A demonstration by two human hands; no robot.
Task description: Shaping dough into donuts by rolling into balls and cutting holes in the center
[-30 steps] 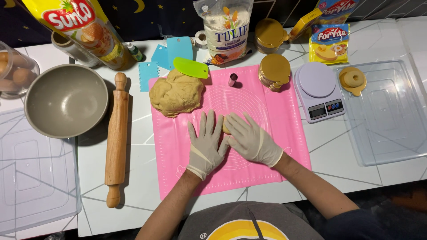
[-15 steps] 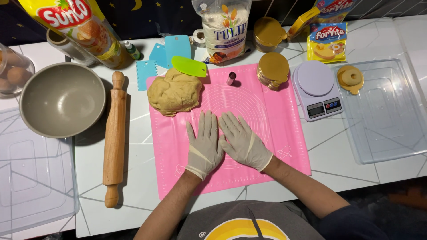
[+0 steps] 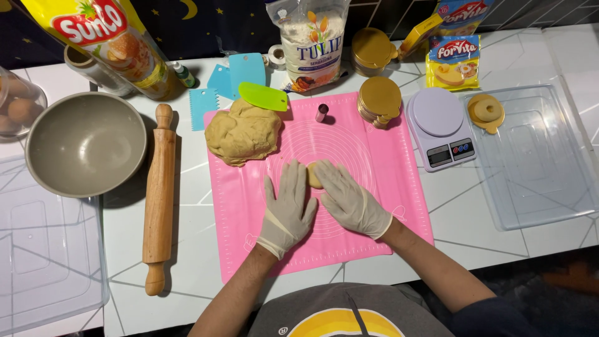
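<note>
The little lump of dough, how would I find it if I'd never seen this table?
Find the pink mat in the middle of the white table. Both gloved hands, left hand and right hand, lie flat on it, and the small dough piece peeks out between their fingertips. It is far smaller than the big dough mound at the mat's upper left.

A tall yellow plastic pouch with a red oval label (image 3: pixel 106 37) is seen lying tilted at the far left, above the grey bowl. A white paper flour bag printed with yellow wheat and blue lettering (image 3: pixel 310 43) is stood upright at the top centre, just behind the pink mat. A small yellow-and-blue snack packet picturing ring biscuits (image 3: pixel 453 61) is laid flat at the upper right, with a red-and-blue packet (image 3: pixel 466 12) partly cut off behind it. A small dark screen (image 3: pixel 440 156) is set in the front of the white kitchen scale, beside coloured buttons.
</note>
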